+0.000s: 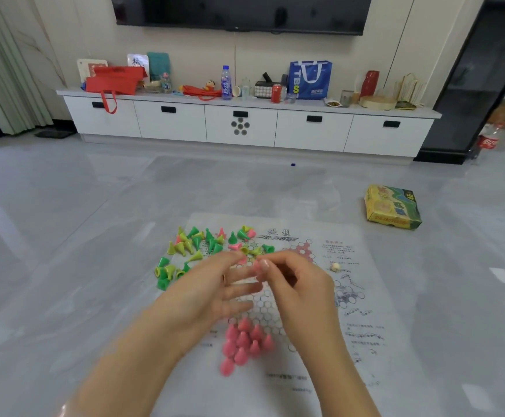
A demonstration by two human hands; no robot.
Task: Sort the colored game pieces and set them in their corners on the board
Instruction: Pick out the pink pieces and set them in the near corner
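two hands meet over our paper board (350, 296) on grey floor (64, 236): right hand (293, 284) pinches a pink piece (257, 267), left hand (212, 293) lies slack w/ fingers spread. pink cones (243, 341) fill the near corner, green/yellow pile (191, 248) sits far-left; box (392, 207) far right, tv cabinet (245, 124) beyond.

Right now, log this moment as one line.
left hand open | right hand pinching pink piece | pink cluster set | green/yellow pile unsorted

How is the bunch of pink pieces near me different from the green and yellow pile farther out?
The pink pieces are one colour; the green and yellow pile is mixed, with a few pink ones among it. The pink pieces stand upright, packed together in the board's near corner; the green and yellow pile is scattered, many tipped over, partly off the board's far left edge. All are small cone-shaped pieces.
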